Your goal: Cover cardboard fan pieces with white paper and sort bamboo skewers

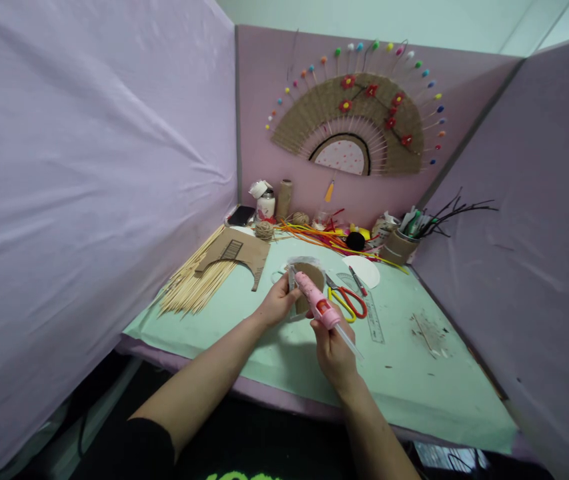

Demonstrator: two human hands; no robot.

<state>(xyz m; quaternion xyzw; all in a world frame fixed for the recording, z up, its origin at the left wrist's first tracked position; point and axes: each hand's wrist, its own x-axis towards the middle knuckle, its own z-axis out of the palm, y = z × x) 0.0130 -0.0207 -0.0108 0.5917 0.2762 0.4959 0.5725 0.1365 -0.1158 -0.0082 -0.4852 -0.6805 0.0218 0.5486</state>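
My right hand [333,343] is wrapped round the handle of a pink hot glue gun [314,297], with a clear glue stick [348,341] jutting from its back end. The gun's nozzle points at a rounded brown cardboard piece [315,275] that has a whitish edge. My left hand [280,300] grips that piece by its left side and tilts it up off the table. Part of the cardboard is hidden behind the gun. Just right of it lie scissors [355,303] with red and yellow handles, a clear ruler [375,320] and a pen [357,280].
Bamboo skewers [189,287] lie at left under a cut cardboard sheet [249,248]. Behind are twine [264,230], coloured pipe cleaners [314,235] and a pot of twigs and pens [398,247]. A white paper shape [364,270] lies at right. A decorated fan [334,100] hangs on the back panel.
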